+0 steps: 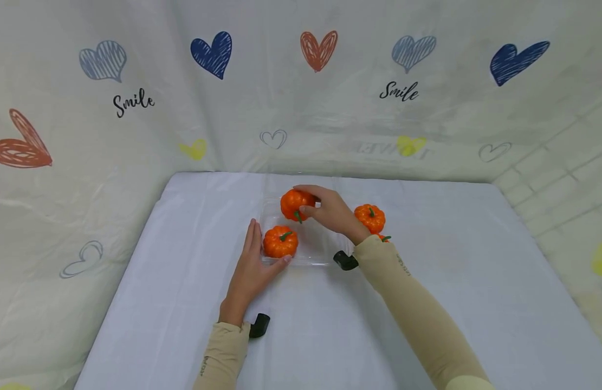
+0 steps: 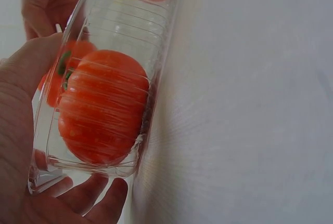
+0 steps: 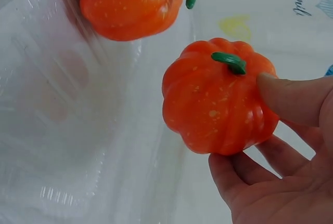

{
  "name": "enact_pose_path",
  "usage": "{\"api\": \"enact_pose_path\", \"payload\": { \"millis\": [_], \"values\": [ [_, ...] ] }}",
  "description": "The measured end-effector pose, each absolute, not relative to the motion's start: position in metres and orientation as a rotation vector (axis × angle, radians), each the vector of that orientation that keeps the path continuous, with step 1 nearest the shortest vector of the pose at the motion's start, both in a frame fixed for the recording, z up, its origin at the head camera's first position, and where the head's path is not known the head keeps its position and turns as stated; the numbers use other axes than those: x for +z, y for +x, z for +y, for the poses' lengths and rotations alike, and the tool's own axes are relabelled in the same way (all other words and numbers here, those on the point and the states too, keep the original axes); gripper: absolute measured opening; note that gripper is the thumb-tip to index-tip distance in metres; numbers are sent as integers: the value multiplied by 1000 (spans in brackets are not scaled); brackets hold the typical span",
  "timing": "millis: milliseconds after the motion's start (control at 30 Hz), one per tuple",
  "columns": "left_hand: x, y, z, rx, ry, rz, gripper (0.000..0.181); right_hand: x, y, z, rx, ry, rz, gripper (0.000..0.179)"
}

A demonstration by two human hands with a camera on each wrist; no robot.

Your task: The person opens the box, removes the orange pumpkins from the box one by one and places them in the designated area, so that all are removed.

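Note:
A clear plastic container [image 1: 320, 241] with its lid raised at the back lies on the table. Inside its front left corner sits an orange toy pumpkin [image 1: 280, 242] with a green stem, seen through the ribbed wall [image 2: 112, 107] in the left wrist view. My left hand [image 1: 252, 271] grips that corner, fingers along the left side and thumb at the front edge. Over the container's back left part, my right hand [image 1: 332, 211] holds a second toy pumpkin [image 3: 216, 104] between thumb and fingers, its stem tilted toward me.
Right of the container, beneath and beside my right forearm, lie another toy pumpkin [image 1: 370, 218] and a partly hidden one [image 1: 385, 238]. A white cloth covers the table [image 1: 183, 238]. Behind it hangs a curtain [image 1: 291, 108] printed with hearts. Black wrist cameras [image 1: 259, 325] stick out from both sleeves.

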State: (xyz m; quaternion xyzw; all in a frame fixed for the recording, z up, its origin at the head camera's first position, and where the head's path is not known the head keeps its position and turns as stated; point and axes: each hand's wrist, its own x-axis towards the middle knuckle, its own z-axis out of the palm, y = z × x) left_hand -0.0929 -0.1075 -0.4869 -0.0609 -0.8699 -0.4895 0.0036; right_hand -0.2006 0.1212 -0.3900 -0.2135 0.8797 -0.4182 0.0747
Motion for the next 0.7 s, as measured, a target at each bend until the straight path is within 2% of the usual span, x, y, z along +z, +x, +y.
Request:
{"api": "enact_pose_path", "payload": {
  "millis": [700],
  "values": [
    [-485, -92, -104, -1513, -183, -2731, 121, -365, -180, 175, -1419, -475, 2632, 50]
  ]
}}
